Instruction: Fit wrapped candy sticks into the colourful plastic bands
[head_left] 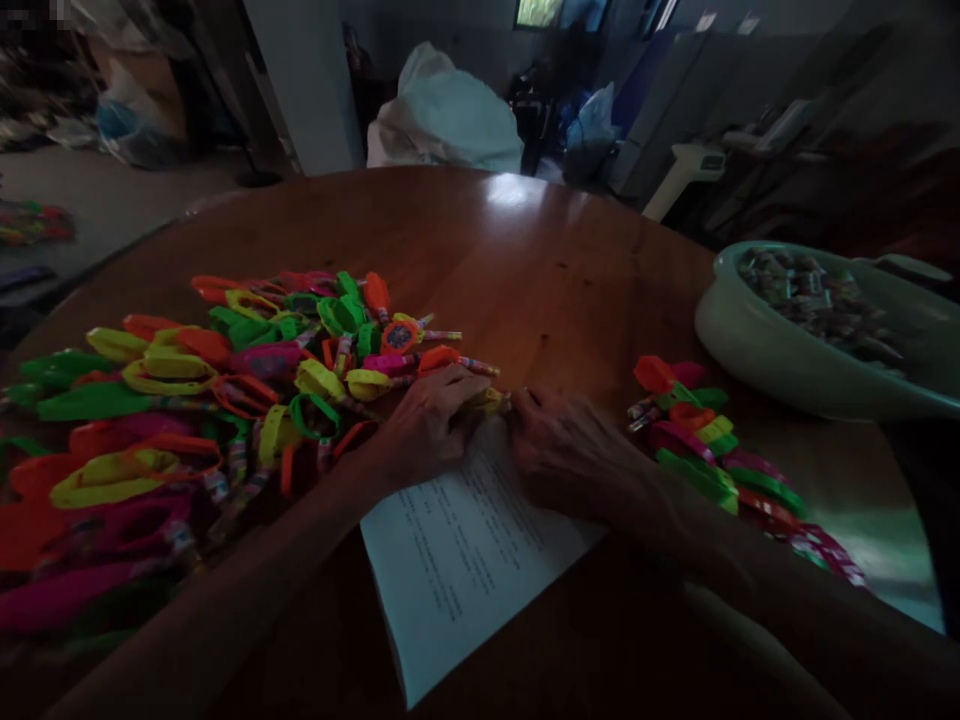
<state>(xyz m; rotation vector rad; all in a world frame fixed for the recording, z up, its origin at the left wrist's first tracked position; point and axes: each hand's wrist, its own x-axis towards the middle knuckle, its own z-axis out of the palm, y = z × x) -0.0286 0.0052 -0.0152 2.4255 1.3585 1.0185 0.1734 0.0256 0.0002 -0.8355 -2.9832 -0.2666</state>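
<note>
Over the top of a printed paper stack (465, 570), my left hand (435, 420) is closed on a small yellow piece (487, 401). Close beside it on the right, my right hand (551, 435) is closed with its fingertips at the right end of that piece; the fingers hide much of it. A large heap of orange, yellow, green and pink plastic watch-like toys (172, 375) with wrapped candy tubes lies left of my hands. More such toys form a smaller row (697, 440) right of my right hand.
A pale green basin (787, 370) holding many small wrapped pieces (817, 300) stands at the right of the round wooden table (525, 260). Beyond the far edge are a large white sack (450, 110) and a plastic bag (592, 130).
</note>
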